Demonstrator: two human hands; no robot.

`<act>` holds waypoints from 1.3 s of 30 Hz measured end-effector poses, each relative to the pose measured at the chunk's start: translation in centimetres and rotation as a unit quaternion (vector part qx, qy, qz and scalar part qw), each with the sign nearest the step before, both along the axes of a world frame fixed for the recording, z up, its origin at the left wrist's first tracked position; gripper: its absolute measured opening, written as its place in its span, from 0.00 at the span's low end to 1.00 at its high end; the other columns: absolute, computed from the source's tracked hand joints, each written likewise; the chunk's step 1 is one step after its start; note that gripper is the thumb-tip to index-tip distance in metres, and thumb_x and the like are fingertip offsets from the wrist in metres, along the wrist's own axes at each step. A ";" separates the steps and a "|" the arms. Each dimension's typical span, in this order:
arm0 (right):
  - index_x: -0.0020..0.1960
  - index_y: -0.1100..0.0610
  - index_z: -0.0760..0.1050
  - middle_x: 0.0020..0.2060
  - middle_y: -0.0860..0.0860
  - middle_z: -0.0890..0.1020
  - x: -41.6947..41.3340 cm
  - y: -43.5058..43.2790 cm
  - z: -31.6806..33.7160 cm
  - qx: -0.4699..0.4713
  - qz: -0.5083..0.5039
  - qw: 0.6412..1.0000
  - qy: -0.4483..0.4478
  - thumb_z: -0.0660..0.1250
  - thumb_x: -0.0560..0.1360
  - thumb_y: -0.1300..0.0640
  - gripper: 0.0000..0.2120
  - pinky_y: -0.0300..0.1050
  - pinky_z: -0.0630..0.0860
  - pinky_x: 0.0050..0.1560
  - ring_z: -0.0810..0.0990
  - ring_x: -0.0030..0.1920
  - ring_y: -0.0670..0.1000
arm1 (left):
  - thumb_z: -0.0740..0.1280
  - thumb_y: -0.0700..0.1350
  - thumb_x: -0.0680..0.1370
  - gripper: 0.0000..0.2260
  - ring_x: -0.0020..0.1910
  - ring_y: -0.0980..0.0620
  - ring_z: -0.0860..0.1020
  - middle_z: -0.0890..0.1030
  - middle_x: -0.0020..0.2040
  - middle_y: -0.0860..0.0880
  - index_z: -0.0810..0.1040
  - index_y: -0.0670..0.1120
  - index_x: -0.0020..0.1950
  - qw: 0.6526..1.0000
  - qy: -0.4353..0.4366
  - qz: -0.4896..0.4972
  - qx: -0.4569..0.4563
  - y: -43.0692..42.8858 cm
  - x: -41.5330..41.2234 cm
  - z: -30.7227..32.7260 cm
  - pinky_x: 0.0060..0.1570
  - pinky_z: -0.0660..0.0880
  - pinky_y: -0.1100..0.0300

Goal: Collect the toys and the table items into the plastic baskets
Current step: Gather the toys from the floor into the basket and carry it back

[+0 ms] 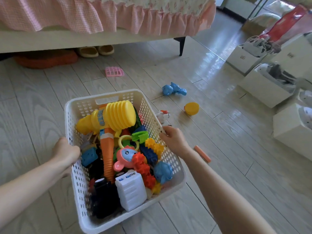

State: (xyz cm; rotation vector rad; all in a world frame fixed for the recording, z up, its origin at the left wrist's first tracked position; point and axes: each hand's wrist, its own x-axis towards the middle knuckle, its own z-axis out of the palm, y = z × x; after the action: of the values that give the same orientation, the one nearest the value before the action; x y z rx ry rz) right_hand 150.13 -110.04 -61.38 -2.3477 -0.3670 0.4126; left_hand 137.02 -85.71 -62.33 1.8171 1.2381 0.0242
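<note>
A white perforated plastic basket [76,179] is held over the floor, full of toys, among them a big yellow toy hammer [111,117] with an orange handle. My left hand [65,152] grips its left rim and my right hand [173,140] grips its right rim. Loose on the floor beyond lie a blue animal toy [173,89], a yellow ball-shaped toy [191,108], a small white and orange toy [163,115] beside the basket, a pink plastic grid [114,71] and an orange stick [202,154] near my right forearm.
A bed with a pink frilled skirt [101,17] spans the back, with slippers [95,50] and an orange cushion [45,59] under it. White cardboard boxes [263,89] crowd the right side. The floor is pale wood planks.
</note>
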 end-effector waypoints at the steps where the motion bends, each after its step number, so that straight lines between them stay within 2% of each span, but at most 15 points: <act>1: 0.38 0.67 0.72 0.30 0.52 0.69 1.1 0.3 0.1 -0.001 0.007 1.000 0.001 0.61 0.75 0.64 0.08 0.43 0.61 0.33 0.66 0.31 0.49 | 0.54 0.29 0.75 0.20 0.30 0.48 0.63 0.71 0.45 0.36 0.61 0.32 0.68 1.000 -0.007 0.015 0.000 -0.2 0.3 -0.1 0.29 0.59 0.59; 4: 0.33 0.61 0.67 0.28 0.51 0.68 3.8 1.6 0.2 0.002 0.034 0.999 -0.001 0.61 0.75 0.65 0.12 0.41 0.61 0.32 0.65 0.30 0.48 | 0.54 0.29 0.75 0.19 0.29 0.48 0.63 0.65 0.35 0.42 0.62 0.32 0.67 0.999 -0.013 0.046 0.004 0.0 1.8 -0.4 0.29 0.60 0.58; 8: 0.36 0.52 0.73 0.31 0.45 0.73 6.0 2.4 0.6 0.085 0.028 0.994 0.060 0.62 0.77 0.61 0.12 0.33 0.71 0.36 0.73 0.33 0.44 | 0.55 0.30 0.76 0.18 0.29 0.47 0.64 0.71 0.43 0.36 0.63 0.31 0.66 0.999 -0.013 0.050 0.016 1.1 3.4 -0.2 0.29 0.59 0.59; 10: 0.45 0.55 0.78 0.36 0.48 0.80 7.6 1.6 -0.3 0.165 -0.061 0.978 0.108 0.61 0.78 0.57 0.08 0.40 0.78 0.44 0.79 0.40 0.48 | 0.55 0.29 0.76 0.19 0.30 0.47 0.63 0.69 0.40 0.38 0.60 0.32 0.68 0.999 -0.007 0.041 0.021 1.3 3.7 -0.4 0.29 0.59 0.59; 11: 0.47 0.56 0.78 0.39 0.50 0.81 8.5 0.7 -1.1 0.153 -0.109 0.979 0.083 0.61 0.78 0.58 0.08 0.45 0.78 0.48 0.80 0.43 0.51 | 0.55 0.29 0.76 0.20 0.31 0.47 0.64 0.69 0.40 0.38 0.59 0.33 0.69 0.999 -0.007 0.036 0.024 1.3 3.8 -0.5 0.29 0.59 0.58; 14: 0.62 0.59 0.74 0.57 0.55 0.79 10.9 -1.7 -5.2 -0.104 -0.106 0.989 0.007 0.62 0.76 0.62 0.14 0.47 0.71 0.59 0.76 0.58 0.54 | 0.55 0.29 0.76 0.20 0.35 0.47 0.65 0.70 0.52 0.35 0.60 0.34 0.68 0.999 0.002 0.037 0.025 1.2 3.9 -0.9 0.29 0.59 0.58; 16: 0.69 0.57 0.67 0.64 0.56 0.74 11.4 -2.4 -8.0 -0.194 -0.050 0.979 0.031 0.66 0.74 0.63 0.24 0.49 0.70 0.63 0.72 0.64 0.56 | 0.55 0.29 0.76 0.11 0.33 0.49 0.63 0.68 0.47 0.39 0.63 0.37 0.57 0.999 0.010 0.043 0.026 1.2 3.9 -1.0 0.28 0.57 0.58; 18: 0.69 0.56 0.67 0.62 0.56 0.75 11.3 -2.5 -10.2 -0.226 -0.021 0.974 0.022 0.67 0.73 0.61 0.25 0.53 0.72 0.61 0.74 0.61 0.57 | 0.55 0.29 0.76 0.10 0.36 0.45 0.65 0.67 0.45 0.41 0.62 0.40 0.53 0.999 0.010 0.040 0.026 1.2 4.0 -1.2 0.28 0.58 0.58; 20: 0.62 0.55 0.73 0.57 0.57 0.79 11.0 -2.3 -11.8 -0.246 -0.016 0.969 -0.009 0.65 0.74 0.62 0.16 0.54 0.75 0.56 0.76 0.56 0.57 | 0.55 0.29 0.76 0.11 0.40 0.44 0.67 0.68 0.50 0.39 0.63 0.39 0.57 0.999 0.007 0.042 0.029 1.3 4.0 -1.3 0.28 0.59 0.58; 23: 0.52 0.58 0.77 0.49 0.56 0.80 10.4 -2.2 -12.4 -0.245 -0.030 0.969 -0.018 0.63 0.75 0.64 0.08 0.50 0.75 0.51 0.76 0.49 0.56 | 0.55 0.29 0.76 0.15 0.36 0.45 0.67 0.70 0.53 0.36 0.64 0.36 0.62 0.999 0.002 0.043 0.033 1.4 3.9 -1.3 0.28 0.60 0.59; 28: 0.44 0.58 0.78 0.34 0.52 0.78 9.4 -2.2 -9.5 -0.066 -0.120 0.989 0.060 0.66 0.75 0.57 0.05 0.45 0.71 0.38 0.74 0.34 0.50 | 0.55 0.29 0.76 0.18 0.32 0.48 0.66 0.70 0.60 0.32 0.61 0.34 0.66 0.998 0.003 0.049 0.026 1.2 3.9 -1.1 0.26 0.60 0.60; 32: 0.35 0.52 0.75 0.35 0.58 0.80 7.9 -0.9 -4.1 0.105 -0.175 0.979 -0.006 0.67 0.74 0.56 0.09 0.56 0.76 0.42 0.75 0.35 0.53 | 0.54 0.30 0.76 0.22 0.31 0.48 0.66 0.69 0.62 0.33 0.58 0.36 0.69 0.999 0.009 0.044 0.026 1.3 3.9 -1.5 0.27 0.63 0.59; 34: 0.34 0.50 0.75 0.31 0.51 0.78 6.2 0.4 -1.2 0.131 -0.138 0.979 -0.076 0.68 0.74 0.57 0.10 0.50 0.74 0.37 0.73 0.32 0.50 | 0.55 0.30 0.75 0.23 0.30 0.48 0.67 0.69 0.62 0.33 0.57 0.36 0.70 0.998 0.010 0.044 0.032 1.6 3.7 -1.7 0.28 0.65 0.58; 36: 0.35 0.55 0.77 0.30 0.48 0.78 4.1 1.9 0.8 0.088 -0.045 0.988 -0.115 0.68 0.73 0.57 0.08 0.38 0.70 0.34 0.72 0.30 0.47 | 0.55 0.30 0.75 0.22 0.30 0.48 0.66 0.70 0.61 0.33 0.59 0.36 0.69 0.998 0.013 0.043 0.038 1.8 3.6 -1.6 0.28 0.65 0.59; 39: 0.38 0.64 0.78 0.33 0.58 0.81 2.4 3.9 1.2 -0.004 0.060 0.995 -0.082 0.68 0.74 0.55 0.12 0.46 0.72 0.33 0.73 0.30 0.51 | 0.55 0.31 0.76 0.23 0.30 0.48 0.67 0.70 0.62 0.32 0.58 0.36 0.70 0.999 0.014 0.035 0.039 1.8 3.5 -1.5 0.27 0.64 0.59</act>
State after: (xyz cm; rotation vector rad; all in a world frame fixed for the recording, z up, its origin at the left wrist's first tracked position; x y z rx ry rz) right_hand 152.58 -106.11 -60.15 -2.3808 -0.5886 0.2779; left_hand 140.52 -83.86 -63.84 1.8455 1.3364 0.0863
